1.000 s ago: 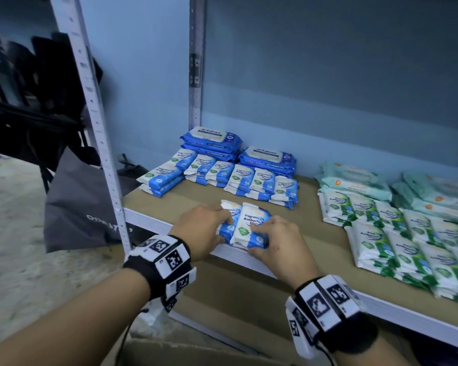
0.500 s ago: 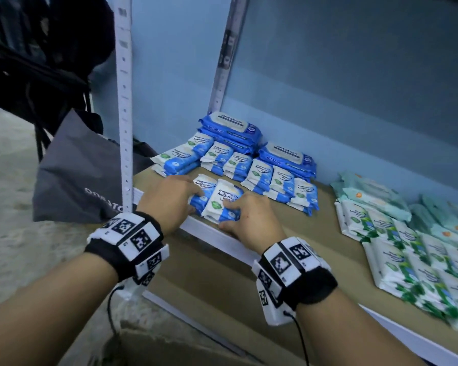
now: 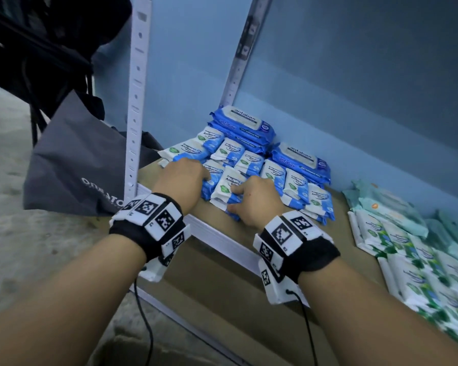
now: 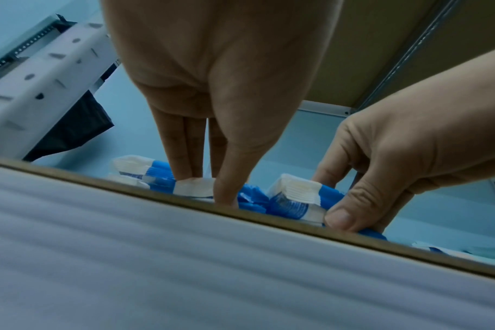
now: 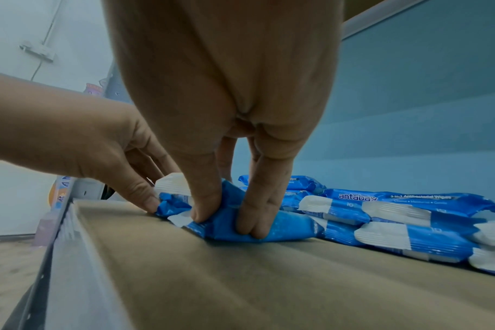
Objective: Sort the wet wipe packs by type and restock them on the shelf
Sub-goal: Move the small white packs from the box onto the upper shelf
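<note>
While both the left hand (image 3: pixel 184 178) and right hand (image 3: pixel 254 204) have fingers curled on small blue packs (image 3: pixel 226 186) at the shelf (image 3: pixel 217 233) front, blue and green packs (image 3: pixel 407 260) lie already grouped apart, so sorting seems nearly done.

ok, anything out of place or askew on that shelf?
Types look sorted: blue packs on the left, green packs on the right. Only the two small blue packs under the left hand and right hand sit askew, not lined up with the row.
</note>
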The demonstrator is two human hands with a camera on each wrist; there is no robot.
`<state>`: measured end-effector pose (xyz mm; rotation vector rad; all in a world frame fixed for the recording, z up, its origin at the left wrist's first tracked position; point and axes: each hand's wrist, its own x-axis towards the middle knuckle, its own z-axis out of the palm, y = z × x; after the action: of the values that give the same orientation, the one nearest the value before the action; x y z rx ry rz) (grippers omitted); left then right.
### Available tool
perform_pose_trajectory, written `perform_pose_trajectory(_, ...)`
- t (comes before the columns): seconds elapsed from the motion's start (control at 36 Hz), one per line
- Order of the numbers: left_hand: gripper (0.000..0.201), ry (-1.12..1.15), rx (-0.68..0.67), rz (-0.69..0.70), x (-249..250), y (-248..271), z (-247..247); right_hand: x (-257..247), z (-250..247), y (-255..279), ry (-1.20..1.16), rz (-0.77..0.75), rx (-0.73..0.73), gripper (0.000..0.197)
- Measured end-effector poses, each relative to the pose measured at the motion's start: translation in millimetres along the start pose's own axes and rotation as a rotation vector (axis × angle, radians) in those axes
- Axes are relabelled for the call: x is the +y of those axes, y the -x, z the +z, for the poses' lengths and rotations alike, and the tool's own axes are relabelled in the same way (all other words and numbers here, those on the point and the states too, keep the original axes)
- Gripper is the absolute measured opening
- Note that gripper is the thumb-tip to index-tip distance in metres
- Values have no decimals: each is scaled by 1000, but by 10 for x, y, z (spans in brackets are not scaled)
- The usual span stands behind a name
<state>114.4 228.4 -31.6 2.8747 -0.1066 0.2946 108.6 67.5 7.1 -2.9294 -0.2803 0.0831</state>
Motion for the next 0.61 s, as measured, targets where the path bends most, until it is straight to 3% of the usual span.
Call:
perform_pose_trajectory(0.42,27,-58,71,-8,7,-83,92,33,5,-104,83,-16,33,34)
perform_pose_trajectory(0.56,28,-88,67,21,25,-78,75,7,58,-89,41,52,112,24)
perform_pose_trajectory(0.61,31,-70,47,60,10,-81,52,1,89,-70,23,91,81,35)
